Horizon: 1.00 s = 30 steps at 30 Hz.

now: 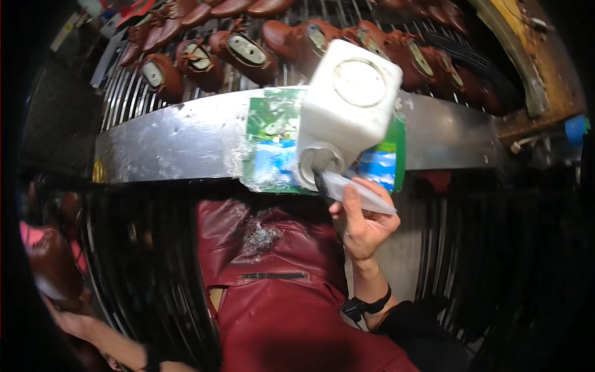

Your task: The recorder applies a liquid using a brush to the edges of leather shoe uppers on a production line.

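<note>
My right hand [364,226] grips the pale, translucent handle of a brush [362,195]. Its dark end dips into the round opening of a white plastic container [347,105]. This container rests on a green and blue sheet [269,133] smeared with white. Far off to the lower left, my left hand [63,317] holds a brown leather shoe [56,266], with pink patches showing beside it. Most of the left fingers are hidden by the shoe or blurred.
Several reddish-brown shoes [251,53] stand on a rack of metal rollers [127,102] beyond the metal ledge [173,146]. A dark red apron [279,310], stained white, covers my front. A wooden frame [527,121] rises at the right.
</note>
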### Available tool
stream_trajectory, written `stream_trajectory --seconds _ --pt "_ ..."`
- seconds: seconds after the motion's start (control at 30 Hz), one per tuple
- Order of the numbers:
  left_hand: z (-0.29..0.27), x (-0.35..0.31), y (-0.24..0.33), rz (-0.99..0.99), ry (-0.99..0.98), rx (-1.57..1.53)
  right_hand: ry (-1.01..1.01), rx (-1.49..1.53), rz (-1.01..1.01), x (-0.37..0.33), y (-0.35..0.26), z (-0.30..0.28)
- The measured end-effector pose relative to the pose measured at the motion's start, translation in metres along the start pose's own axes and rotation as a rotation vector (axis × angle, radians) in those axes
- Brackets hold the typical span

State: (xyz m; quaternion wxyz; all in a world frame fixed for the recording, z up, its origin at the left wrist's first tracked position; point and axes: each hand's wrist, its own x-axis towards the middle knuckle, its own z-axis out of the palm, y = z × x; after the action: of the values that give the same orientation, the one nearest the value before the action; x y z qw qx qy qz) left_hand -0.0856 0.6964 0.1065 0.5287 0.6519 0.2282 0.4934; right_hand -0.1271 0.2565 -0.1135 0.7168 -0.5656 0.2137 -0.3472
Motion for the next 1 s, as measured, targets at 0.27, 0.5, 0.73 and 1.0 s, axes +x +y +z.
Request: stream_trajectory --seconds 0.27,0.5,0.73,1.0 --pt "0.042 -0.092 -0.175 -0.710 -0.769 -0.645 -0.180 -0.608 -0.393 0.020 0.015 0.013" --pt "0.067 -0.146 -0.230 0.376 -1.160 0.195 0.110 0.029 0.265 0.006 0.013 0.038" --pt "0.086 -0.170 -0.256 1.050 -1.139 0.078 -0.337 0.367 0.566 -0.018 0.013 0.077" --pt "0.087 -0.166 -0.250 1.021 -1.132 0.068 -0.559 0.029 0.354 -0.003 0.038 0.128"
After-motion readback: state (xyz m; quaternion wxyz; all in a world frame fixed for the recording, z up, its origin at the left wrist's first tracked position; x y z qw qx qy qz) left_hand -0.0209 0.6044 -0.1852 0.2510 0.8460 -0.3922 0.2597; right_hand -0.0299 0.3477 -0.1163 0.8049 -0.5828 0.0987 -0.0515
